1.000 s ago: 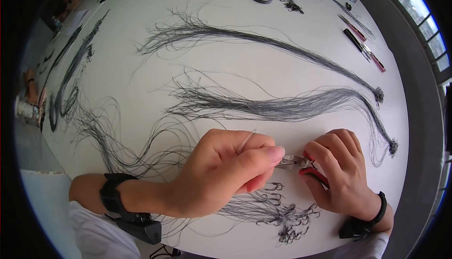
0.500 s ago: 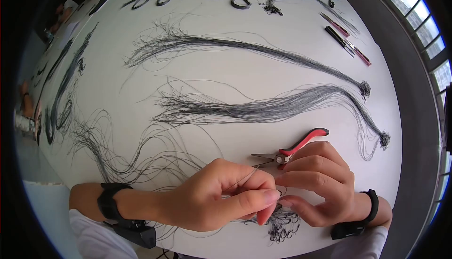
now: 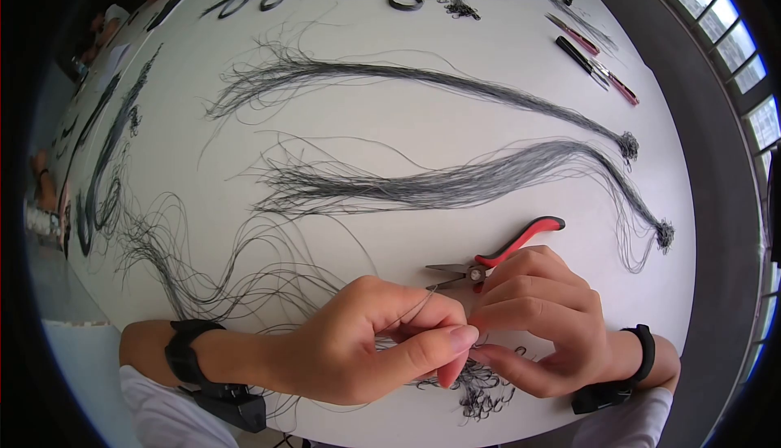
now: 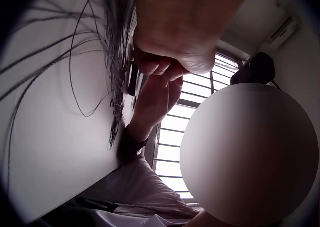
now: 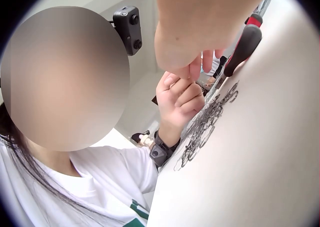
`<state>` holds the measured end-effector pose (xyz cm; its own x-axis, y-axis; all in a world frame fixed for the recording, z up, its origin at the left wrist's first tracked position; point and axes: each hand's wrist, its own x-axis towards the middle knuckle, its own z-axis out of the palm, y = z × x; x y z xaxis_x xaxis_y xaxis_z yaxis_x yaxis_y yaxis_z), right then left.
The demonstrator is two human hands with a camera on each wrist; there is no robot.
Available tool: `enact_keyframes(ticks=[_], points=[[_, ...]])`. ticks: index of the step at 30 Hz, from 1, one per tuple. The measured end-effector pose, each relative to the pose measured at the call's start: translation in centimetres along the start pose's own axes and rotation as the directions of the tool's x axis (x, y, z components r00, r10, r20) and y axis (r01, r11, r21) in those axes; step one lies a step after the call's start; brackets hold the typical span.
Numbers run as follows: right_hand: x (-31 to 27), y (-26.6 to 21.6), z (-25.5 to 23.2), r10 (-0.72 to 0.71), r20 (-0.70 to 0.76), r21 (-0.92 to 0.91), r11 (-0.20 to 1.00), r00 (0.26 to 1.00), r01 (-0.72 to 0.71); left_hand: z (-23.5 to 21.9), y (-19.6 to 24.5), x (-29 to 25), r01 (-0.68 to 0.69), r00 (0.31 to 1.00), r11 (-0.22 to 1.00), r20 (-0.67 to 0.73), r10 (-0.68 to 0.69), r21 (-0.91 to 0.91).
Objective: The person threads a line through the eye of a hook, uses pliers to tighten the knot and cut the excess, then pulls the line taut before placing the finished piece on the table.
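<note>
The left grip (image 3: 390, 346) pinches a thin wire (image 3: 419, 305) between thumb and curled forefinger, just above the front edge of the bench (image 3: 407, 244); the right grip (image 3: 549, 318) meets it with bent fingers at the wire's other end, though whether those pinch the wire I cannot tell. The step in hand looks to be bare-finger handling of that end; the next move likely calls for a steady left hold and a small, careful touch from the right. Below the hands, near the front edge, spreads a hooked bundle (image 3: 486, 391); just beyond them lie pliers (image 3: 521, 241), jaws parted. Only the head view shows the two long bundles (image 3: 480, 187) reaching toward the right edge. The right wrist view adds the left fingers folded toward the palm; the left wrist view shows loose strands (image 4: 45, 47) close by, but I cannot make out the wire there.
</note>
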<state>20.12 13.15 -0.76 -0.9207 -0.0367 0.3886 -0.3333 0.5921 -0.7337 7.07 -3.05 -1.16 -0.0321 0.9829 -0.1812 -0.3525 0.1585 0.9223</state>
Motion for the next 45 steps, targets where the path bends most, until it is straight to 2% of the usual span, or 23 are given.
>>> enact_keyframes(ticks=[4,5,7,8,10,11,13,14,16,22,37,42,45], points=[[-0.30,0.41,-0.12,-0.018,0.010,-0.006,1.000,1.000,0.018,-0.01,-0.01,-0.01,0.002,1.000,1.000,-0.002,-0.002,0.005],[-0.40,0.45,-0.11,0.005,0.011,0.040,0.999,1.000,-0.006,-0.10,0.02,-0.07,0.002,1.000,1.000,-0.002,-0.002,0.005],[-0.45,0.49,-0.13,0.030,0.013,0.087,0.996,0.999,-0.031,-0.28,0.09,-0.18,-0.054,0.997,0.975,-0.047,0.066,0.217],[-0.44,0.49,-0.11,0.042,0.014,0.121,0.992,0.999,-0.043,-0.11,-0.01,-0.06,-0.054,0.997,0.975,-0.047,0.065,0.217],[-0.44,0.49,-0.17,0.055,0.016,0.156,0.986,0.998,-0.057,0.39,-0.26,0.23,-0.134,0.953,0.973,-0.246,0.178,0.188],[-0.43,0.50,-0.25,0.067,0.029,0.161,0.984,0.997,-0.071,0.29,-0.23,0.24,-0.133,0.953,0.973,-0.246,0.178,0.188],[-0.47,0.52,-0.29,0.081,0.041,0.167,0.982,0.996,-0.086,-0.01,-0.10,0.24,-0.204,0.951,0.894,-0.136,0.277,0.398],[-0.50,0.53,-0.27,0.094,0.041,0.185,0.978,0.995,-0.100,-0.03,-0.13,0.30,-0.203,0.952,0.895,-0.135,0.276,0.397],[-0.55,0.54,-0.28,0.109,0.041,0.204,0.972,0.993,-0.115,-0.07,-0.21,0.39,-0.273,0.922,0.805,-0.095,0.375,0.526],[-0.64,0.62,-0.33,0.142,0.057,0.237,0.960,0.988,-0.151,-0.12,-0.25,0.56,-0.338,0.877,0.686,-0.048,0.477,0.645],[-0.51,0.70,-0.57,0.134,0.138,0.196,0.967,0.981,-0.160,-0.23,-0.88,0.61,-0.395,0.846,0.605,0.017,0.533,0.692],[-0.53,0.76,-0.62,0.185,0.116,0.295,0.932,0.976,-0.212,-0.10,-0.40,0.41,-0.380,0.839,0.597,-0.009,0.544,0.706],[-0.56,0.83,-0.65,0.164,0.112,0.297,0.936,0.980,-0.191,-0.09,-0.33,0.38,-0.368,0.840,0.600,-0.023,0.542,0.711]])
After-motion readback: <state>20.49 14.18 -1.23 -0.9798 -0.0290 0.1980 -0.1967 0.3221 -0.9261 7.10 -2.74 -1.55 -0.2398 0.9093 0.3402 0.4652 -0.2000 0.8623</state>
